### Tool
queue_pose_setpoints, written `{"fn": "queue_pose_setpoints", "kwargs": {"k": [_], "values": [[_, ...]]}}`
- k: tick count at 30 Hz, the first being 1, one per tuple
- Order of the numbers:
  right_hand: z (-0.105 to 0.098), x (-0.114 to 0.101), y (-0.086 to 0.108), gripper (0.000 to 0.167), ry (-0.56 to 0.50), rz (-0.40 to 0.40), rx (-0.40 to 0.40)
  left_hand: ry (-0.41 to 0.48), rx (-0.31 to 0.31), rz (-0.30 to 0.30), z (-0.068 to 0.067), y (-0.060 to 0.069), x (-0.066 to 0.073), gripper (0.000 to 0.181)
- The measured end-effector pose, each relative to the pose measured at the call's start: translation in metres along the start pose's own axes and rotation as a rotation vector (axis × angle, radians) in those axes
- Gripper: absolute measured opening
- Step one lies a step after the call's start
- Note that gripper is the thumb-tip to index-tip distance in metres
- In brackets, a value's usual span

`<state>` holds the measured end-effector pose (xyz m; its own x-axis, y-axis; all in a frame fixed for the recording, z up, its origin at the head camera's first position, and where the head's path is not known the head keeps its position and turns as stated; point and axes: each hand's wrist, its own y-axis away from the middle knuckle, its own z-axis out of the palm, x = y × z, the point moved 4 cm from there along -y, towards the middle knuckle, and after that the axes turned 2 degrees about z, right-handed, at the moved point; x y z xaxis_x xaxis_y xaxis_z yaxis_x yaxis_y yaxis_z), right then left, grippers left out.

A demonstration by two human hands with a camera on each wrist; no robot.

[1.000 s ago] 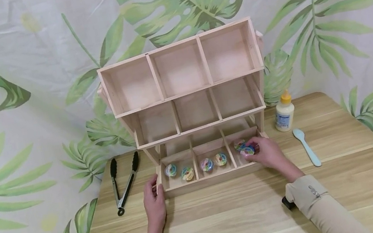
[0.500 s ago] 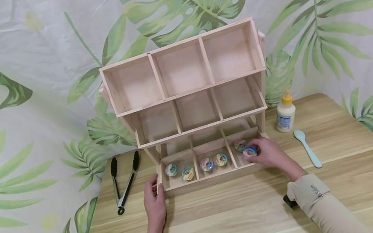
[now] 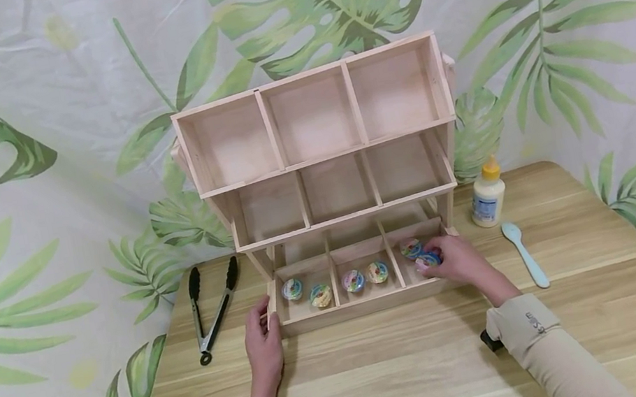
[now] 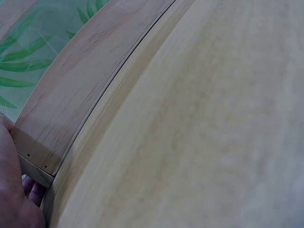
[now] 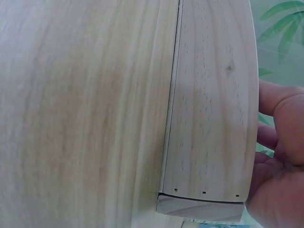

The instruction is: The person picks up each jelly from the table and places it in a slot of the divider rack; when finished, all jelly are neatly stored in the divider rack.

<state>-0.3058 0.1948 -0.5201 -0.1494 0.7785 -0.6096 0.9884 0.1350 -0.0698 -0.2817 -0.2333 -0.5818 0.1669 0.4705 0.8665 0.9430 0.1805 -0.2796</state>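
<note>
A three-tier wooden shelf (image 3: 319,166) with divided compartments stands on the table. At the front left corner of its bottom tier, my left hand (image 3: 264,350) grips the side, with curled fingers partly hidden in the left wrist view. My right hand (image 3: 460,262) reaches into the bottom right compartment and pinches a small blue jelly cup (image 3: 427,261) with a printed lid. Behind that cup lies another jelly cup (image 3: 410,248). The middle compartment holds a pink-lidded cup (image 3: 353,281) and a yellowish cup (image 3: 377,272). Two more, a blue-green cup (image 3: 292,289) and a yellow cup (image 3: 320,295), sit in the left compartment.
Black-tipped metal tongs (image 3: 211,316) lie spread to the shelf's left. On the right, a white bottle (image 3: 487,193) with a yellow cap stands upright near a light-blue spoon (image 3: 524,254). A leaf-print cloth (image 3: 50,274) hangs behind the wooden table (image 3: 385,364).
My right hand and its jelly cup have shifted slightly right and down, showing more of the cup behind. The left hand keeps its place on the shelf.
</note>
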Motion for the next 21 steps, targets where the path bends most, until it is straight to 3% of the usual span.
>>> {"fn": "queue_pose_setpoints", "kwargs": {"k": [21], "values": [[-0.0014,0.0011,0.0004,0.053,-0.045,0.019,-0.046,0.022,0.002,-0.003,-0.0006,-0.0005,-0.0002,0.039]]}}
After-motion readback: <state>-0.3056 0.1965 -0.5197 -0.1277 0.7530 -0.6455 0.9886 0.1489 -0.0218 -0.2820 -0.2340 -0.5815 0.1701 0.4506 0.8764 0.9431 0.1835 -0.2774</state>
